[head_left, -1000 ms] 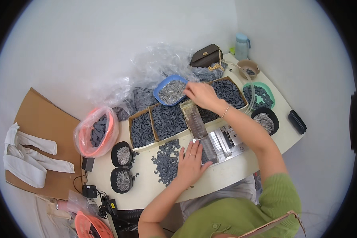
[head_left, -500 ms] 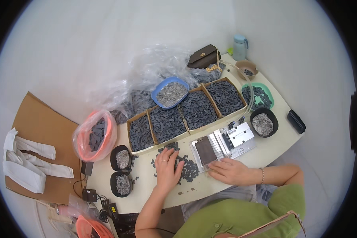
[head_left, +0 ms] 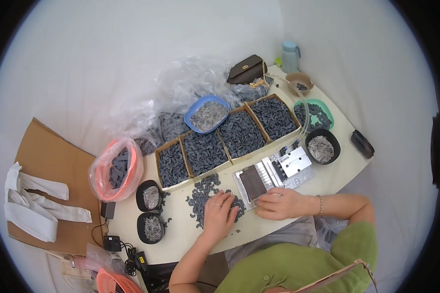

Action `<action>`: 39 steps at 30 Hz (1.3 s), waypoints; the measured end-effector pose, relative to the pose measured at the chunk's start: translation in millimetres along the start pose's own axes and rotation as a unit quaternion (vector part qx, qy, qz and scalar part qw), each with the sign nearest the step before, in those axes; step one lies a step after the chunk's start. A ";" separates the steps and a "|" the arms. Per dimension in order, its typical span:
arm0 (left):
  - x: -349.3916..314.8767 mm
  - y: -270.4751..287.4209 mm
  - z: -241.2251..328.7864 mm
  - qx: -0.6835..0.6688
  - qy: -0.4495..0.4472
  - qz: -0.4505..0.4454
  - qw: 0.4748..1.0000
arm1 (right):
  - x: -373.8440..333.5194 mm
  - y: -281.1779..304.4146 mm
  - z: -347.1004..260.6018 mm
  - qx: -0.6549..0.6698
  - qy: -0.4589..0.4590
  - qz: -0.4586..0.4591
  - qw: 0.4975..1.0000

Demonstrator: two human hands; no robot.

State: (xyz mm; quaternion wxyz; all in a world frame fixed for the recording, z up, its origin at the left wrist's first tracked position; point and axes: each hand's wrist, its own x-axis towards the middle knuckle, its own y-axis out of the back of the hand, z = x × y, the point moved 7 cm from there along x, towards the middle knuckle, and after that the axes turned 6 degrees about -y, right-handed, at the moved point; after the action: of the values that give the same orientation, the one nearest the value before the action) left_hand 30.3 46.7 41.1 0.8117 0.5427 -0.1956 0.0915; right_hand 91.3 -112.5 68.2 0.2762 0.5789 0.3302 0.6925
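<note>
Two hands come nearest: the right hand [head_left: 278, 202], fingers curled, at the near edge of a brown plate [head_left: 253, 183] lying on the metal fixture [head_left: 269, 172]; the left hand [head_left: 219, 215], fingers bent, at eight o'clock from it, over loose grey pieces [head_left: 198, 199]. Whether either grips anything, I cannot tell. Those pieces appear unused. Farther, at two o'clock, a black bowl [head_left: 323, 133] holds silvery pins; at ten, four well-filled boxes [head_left: 252, 154] suggest much remains.
</note>
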 end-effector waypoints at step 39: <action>24.1 135.9 -208.7 0.193 0.184 0.112 0.957 | -9.6 2.9 222.5 0.043 -0.395 -0.050 0.916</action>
State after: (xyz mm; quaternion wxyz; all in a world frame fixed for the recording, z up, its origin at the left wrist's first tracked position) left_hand 48.7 290.1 96.2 0.6982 0.6371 -0.0810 0.3163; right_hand 312.0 -91.1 89.4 0.3932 0.7991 0.2529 0.3780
